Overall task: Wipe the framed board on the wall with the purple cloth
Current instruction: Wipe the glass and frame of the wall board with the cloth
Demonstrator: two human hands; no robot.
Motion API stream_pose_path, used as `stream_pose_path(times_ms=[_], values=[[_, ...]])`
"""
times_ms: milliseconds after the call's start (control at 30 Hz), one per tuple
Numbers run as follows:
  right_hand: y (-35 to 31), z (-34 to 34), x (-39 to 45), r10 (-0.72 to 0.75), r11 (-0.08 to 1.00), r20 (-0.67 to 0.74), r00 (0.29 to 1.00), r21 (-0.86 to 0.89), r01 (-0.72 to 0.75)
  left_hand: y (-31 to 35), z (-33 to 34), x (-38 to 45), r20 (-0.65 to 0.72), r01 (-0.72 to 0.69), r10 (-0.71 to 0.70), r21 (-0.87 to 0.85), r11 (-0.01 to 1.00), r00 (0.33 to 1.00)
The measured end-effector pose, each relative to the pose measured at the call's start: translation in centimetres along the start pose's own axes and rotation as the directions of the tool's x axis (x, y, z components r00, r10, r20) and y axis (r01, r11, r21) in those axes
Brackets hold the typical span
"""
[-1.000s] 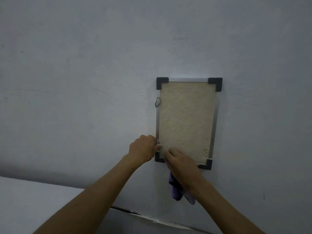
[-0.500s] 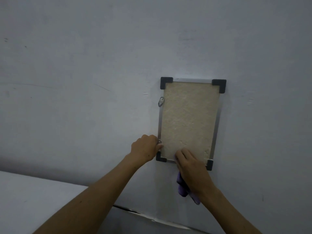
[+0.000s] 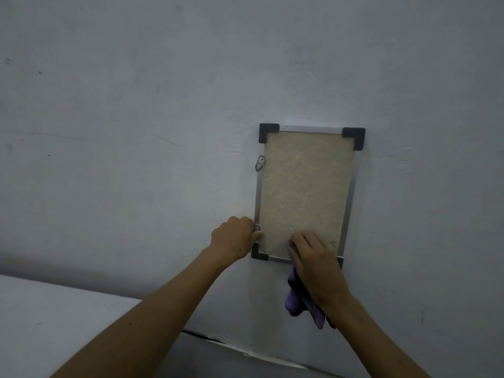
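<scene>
A grey wall (image 3: 136, 132) fills most of the view, with small dark marks on it. At lower left lies a pale surface (image 3: 54, 317). A dark crack (image 3: 207, 338) runs along its far edge.

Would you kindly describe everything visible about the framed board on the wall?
The framed board is an upright rectangle hanging flat on the grey wall. Its panel is beige and rough, like fibre or cork, edged by a thin silvery metal frame with dark corner caps. Three caps show; the lower right one is mostly hidden. A small metal hanger sits on its left edge. The left hand grips the lower left edge, while the right hand presses the purple cloth against the bottom.
</scene>
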State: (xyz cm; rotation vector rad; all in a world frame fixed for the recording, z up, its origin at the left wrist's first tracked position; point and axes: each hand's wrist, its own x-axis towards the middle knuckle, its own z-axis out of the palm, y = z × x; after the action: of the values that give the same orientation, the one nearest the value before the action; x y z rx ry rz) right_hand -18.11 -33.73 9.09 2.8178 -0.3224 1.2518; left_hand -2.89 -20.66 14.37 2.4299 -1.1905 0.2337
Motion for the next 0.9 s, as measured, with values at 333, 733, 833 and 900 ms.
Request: stream_pose_path(times_ms=[333,733,833,900], values=[[0.2,0.0,-0.6,0.016,1.000,0.133,0.991,0.009,-0.017,0.2,-0.1,-0.1,0.008,0.004,-0.004,-0.002,1.000,1.000],[1.4,-1.1,-1.5,-0.028,0.999,0.166,0.986,-0.025,0.032,0.5,-0.1,0.3,0.019,0.035,-0.036,0.085,0.996,0.999],[1.2,-2.0,-1.0,-0.026,1.000,0.118,0.993,-0.002,0.026,0.6,0.1,0.1,0.023,0.035,-0.039,0.152,0.988,0.999],[1.2,-2.5,-1.1,-0.011,1.000,0.113,0.993,-0.015,0.013,0.4,0.5,-0.1,0.032,0.056,-0.064,0.198,0.979,0.997]])
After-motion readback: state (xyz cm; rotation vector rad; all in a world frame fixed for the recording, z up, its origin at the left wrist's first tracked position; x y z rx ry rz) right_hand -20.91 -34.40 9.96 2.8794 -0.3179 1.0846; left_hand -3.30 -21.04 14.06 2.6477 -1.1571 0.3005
